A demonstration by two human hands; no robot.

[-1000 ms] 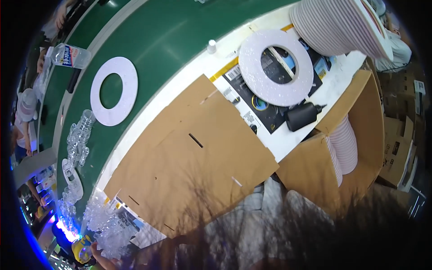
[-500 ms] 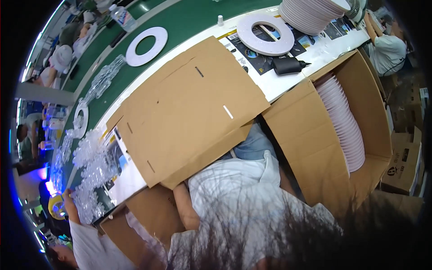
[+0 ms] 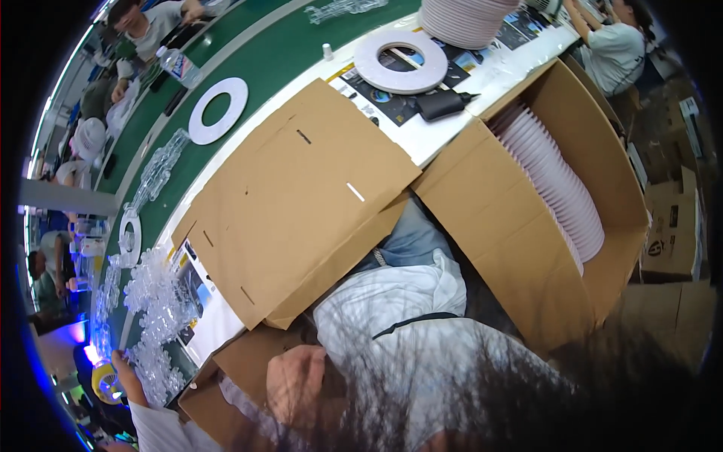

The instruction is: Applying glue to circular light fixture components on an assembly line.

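Observation:
My left hand (image 3: 297,384) is close to my body at the lower middle, over the open cardboard box (image 3: 215,403) at lower left. Its fingers are curled in; whatever they may hold is hidden. My right hand is out of sight. In front of me a flat brown cardboard piece (image 3: 294,188) with several slots lies on the table, its near flap bent down over the edge. To my right an open cardboard box (image 3: 482,226) holds a row of thin white discs (image 3: 557,181). A strip of pale film (image 3: 245,399) shows inside the left box.
White rings (image 3: 218,111) lie along the green conveyor, with clear plastic pieces (image 3: 158,301) heaped at left. Beyond the cardboard are another white ring (image 3: 369,64), a black bottle (image 3: 440,105) and a stack of white discs (image 3: 459,19). A co-worker's arm (image 3: 132,384) reaches in at left.
My left hand has come out from beneath the cardboard's near edge, back toward my body. The right arm has gone out of sight. The view has shifted, so the table's things sit further left.

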